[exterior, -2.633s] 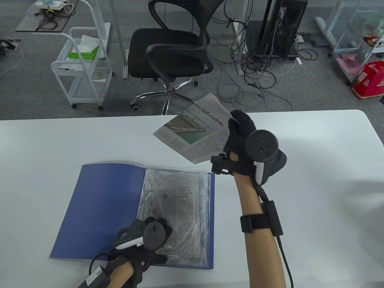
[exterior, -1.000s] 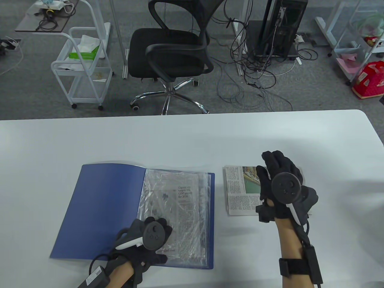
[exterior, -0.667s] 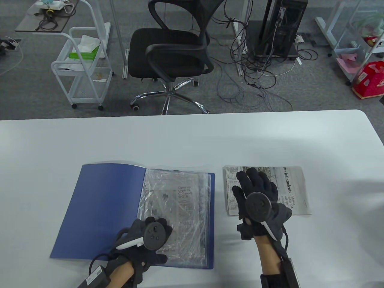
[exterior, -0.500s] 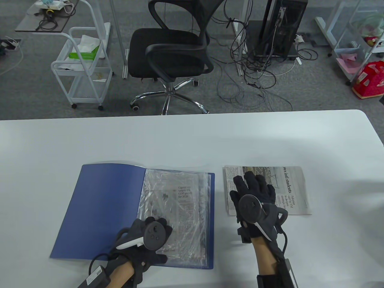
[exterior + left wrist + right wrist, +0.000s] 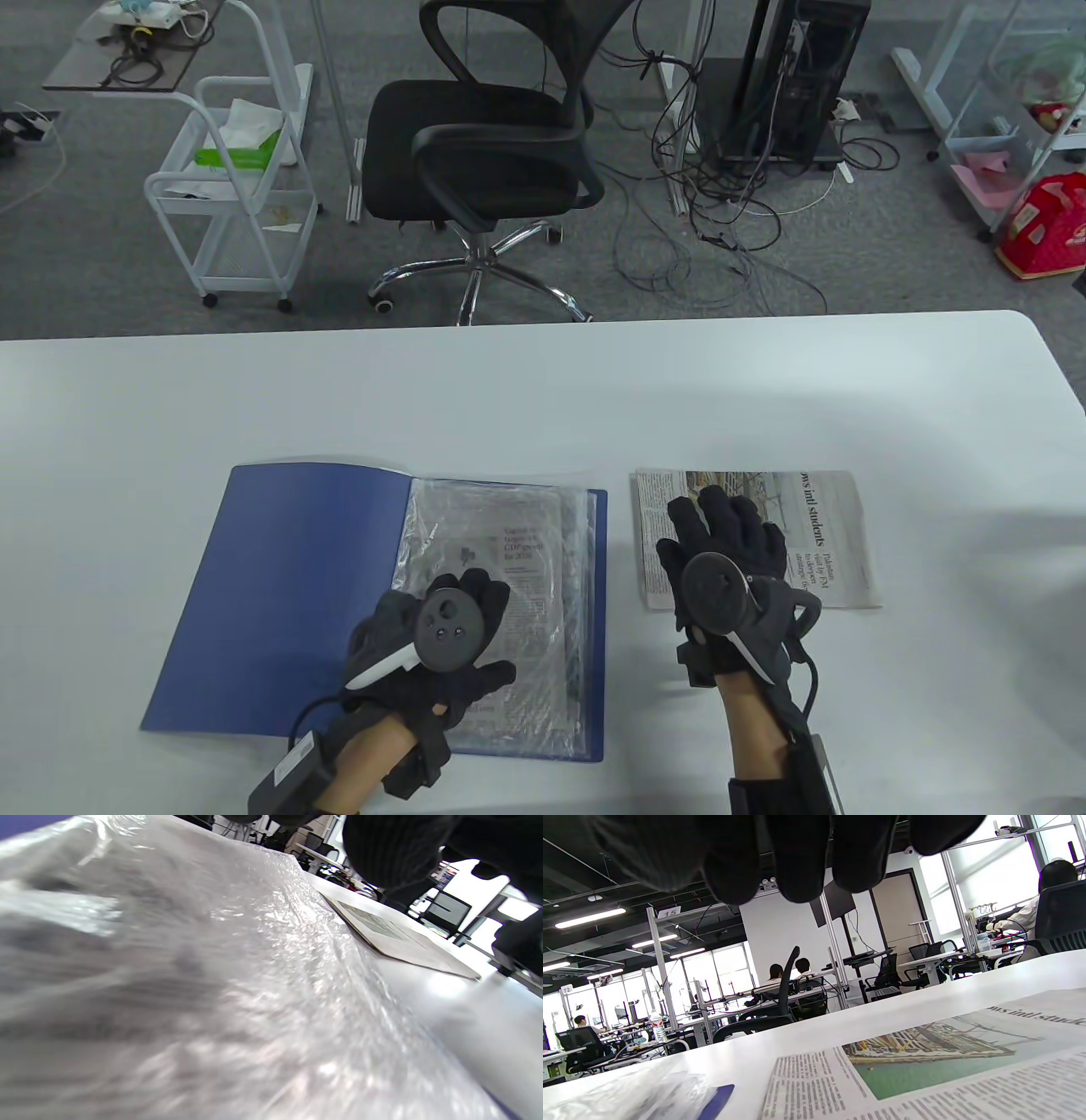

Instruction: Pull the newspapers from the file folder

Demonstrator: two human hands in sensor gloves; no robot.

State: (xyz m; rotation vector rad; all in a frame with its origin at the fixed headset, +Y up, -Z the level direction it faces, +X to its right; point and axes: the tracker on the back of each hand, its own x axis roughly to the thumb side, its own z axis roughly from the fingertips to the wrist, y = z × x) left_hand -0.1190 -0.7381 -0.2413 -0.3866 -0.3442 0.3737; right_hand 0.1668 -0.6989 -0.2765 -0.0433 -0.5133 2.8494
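An open blue file folder lies on the white table with crinkled clear sleeves on its right half; a newspaper page shows inside the top sleeve. My left hand rests on the sleeves, fingers spread. A pulled-out folded newspaper lies flat on the table to the right of the folder. My right hand hovers just above its left part, fingers extended and holding nothing. The right wrist view shows the newspaper below the fingertips. The left wrist view shows the sleeves close up.
The white table stretches to a far edge. Beyond it stand a black office chair, a white wire cart, a computer tower with tangled cables, and a red bag.
My right hand laid the newspaper flat on the table to the right of the folder, let go and slid left over it. My left hand moved up and right on the sleeves.
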